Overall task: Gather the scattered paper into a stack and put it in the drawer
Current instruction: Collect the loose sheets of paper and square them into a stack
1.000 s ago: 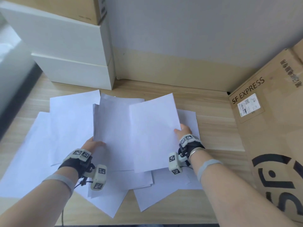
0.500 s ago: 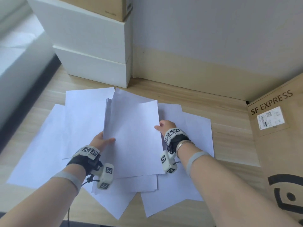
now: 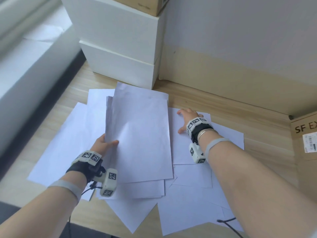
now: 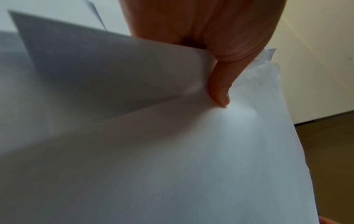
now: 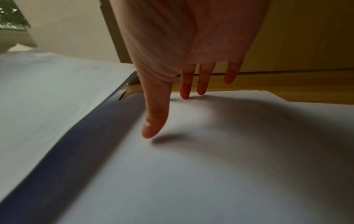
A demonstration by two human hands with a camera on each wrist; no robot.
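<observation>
Several white sheets of paper (image 3: 56, 152) lie scattered on the wooden desk (image 3: 257, 114). My left hand (image 3: 104, 143) pinches the left edge of a gathered stack of sheets (image 3: 140, 138), thumb on top, and holds it lifted above the others; the left wrist view shows the thumb (image 4: 220, 91) pressing on the stack (image 4: 191, 151). My right hand (image 3: 184, 120) lies spread with straight fingers on a flat sheet (image 3: 223, 140) to the right of the stack. In the right wrist view the fingertips (image 5: 153, 128) touch that sheet (image 5: 210, 166). A white drawer unit (image 3: 123, 66) stands at the back, its drawers closed.
A brown carton (image 3: 151, 4) sits on top of the drawer unit. A large SF Express cardboard box (image 3: 305, 152) stands at the right edge of the desk. A window sill (image 3: 25, 66) runs along the left. A black cable (image 3: 229, 225) lies at the front right.
My right hand has let go of the stack's right edge and moved right onto a flat sheet. The left hand keeps hold of the stack, now squared up. The head view has shifted left.
</observation>
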